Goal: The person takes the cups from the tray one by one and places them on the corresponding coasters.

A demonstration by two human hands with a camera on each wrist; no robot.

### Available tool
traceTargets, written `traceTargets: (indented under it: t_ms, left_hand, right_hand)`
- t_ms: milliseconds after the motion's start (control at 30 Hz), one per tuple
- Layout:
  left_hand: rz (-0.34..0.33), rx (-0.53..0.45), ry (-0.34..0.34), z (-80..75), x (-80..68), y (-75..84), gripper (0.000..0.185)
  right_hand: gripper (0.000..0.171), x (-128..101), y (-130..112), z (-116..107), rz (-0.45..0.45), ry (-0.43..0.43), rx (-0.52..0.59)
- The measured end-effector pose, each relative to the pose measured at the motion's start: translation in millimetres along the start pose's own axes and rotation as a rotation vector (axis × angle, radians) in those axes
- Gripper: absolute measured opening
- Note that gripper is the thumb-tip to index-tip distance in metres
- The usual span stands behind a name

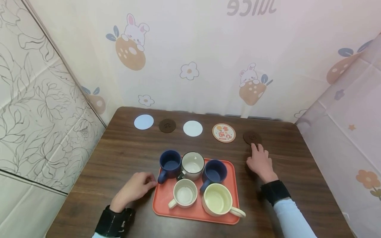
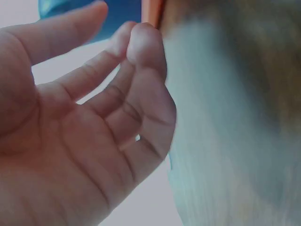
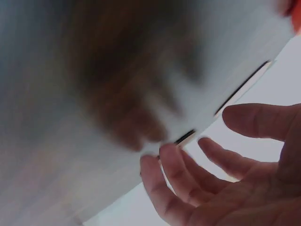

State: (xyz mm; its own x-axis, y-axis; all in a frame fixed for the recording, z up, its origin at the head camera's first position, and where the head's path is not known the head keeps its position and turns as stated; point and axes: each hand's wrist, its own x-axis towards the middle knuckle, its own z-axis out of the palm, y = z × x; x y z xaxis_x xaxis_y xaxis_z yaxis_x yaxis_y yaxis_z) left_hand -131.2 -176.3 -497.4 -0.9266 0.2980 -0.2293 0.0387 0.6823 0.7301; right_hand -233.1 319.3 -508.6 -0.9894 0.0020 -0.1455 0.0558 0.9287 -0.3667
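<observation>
My right hand [image 1: 262, 163] reaches over the table, its fingertips at the near edge of a dark brown round coaster [image 1: 252, 137]. In the right wrist view those fingers [image 3: 176, 169] are loosely bent, beside the coaster's dark edge [image 3: 186, 137]. My left hand [image 1: 137, 186] rests by the left edge of a red tray [image 1: 178, 214], fingers loosely bent and holding nothing; whether they touch the tray I cannot tell. On the tray stand two navy mugs [image 1: 170, 164] [image 1: 215, 172], a white mug with a black rim [image 1: 192, 164], a small cream mug [image 1: 185, 193] and a wide pale yellow mug [image 1: 217, 201].
Further coasters line the back of the brown table [image 1: 119, 148]: a pale blue one [image 1: 144, 122], a brown one [image 1: 167, 126], a white one [image 1: 192, 128] and a printed orange-rimmed one [image 1: 224, 133]. Patterned cloth [image 1: 190, 49] hangs behind and at both sides.
</observation>
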Motion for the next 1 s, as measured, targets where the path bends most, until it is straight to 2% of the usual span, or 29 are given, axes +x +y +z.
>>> traceTargets:
  t_ms: [67, 100, 200, 333, 500, 800, 1000]
  left_hand:
    - [0.046, -0.045, 0.014, -9.8, -1.3, -2.1, 0.007]
    - [0.063, -0.077, 0.015, -13.9, -1.8, -1.9, 0.011]
    - [0.101, -0.184, -0.017, -19.7, -1.8, 1.8, 0.025]
    - [0.121, -0.310, -0.060, -10.3, 3.3, 8.2, 0.031]
    - [0.158, -0.419, -0.073, 2.8, 8.2, 11.7, 0.026]
    - [0.141, -0.447, -0.055, 1.8, 8.3, 13.1, 0.024]
    - [0.125, -0.457, -0.082, 1.2, 9.3, 12.2, 0.030]
  right_hand:
    - [0.048, -9, -8, 1, 0.018, 0.022, 0.055]
    - [0.040, -14, -12, 2, 0.030, 0.021, 0.080]
    - [0.029, -23, -20, 1, 0.071, -0.044, 0.167]
    - [0.032, -24, -21, 5, 0.092, -0.129, 0.190]
    - [0.032, -22, -18, 9, 0.063, -0.159, 0.151]
    - [0.032, -21, -15, 6, 0.022, -0.202, 0.119]
    - [0.031, -23, -17, 2, 0.012, -0.229, 0.123]
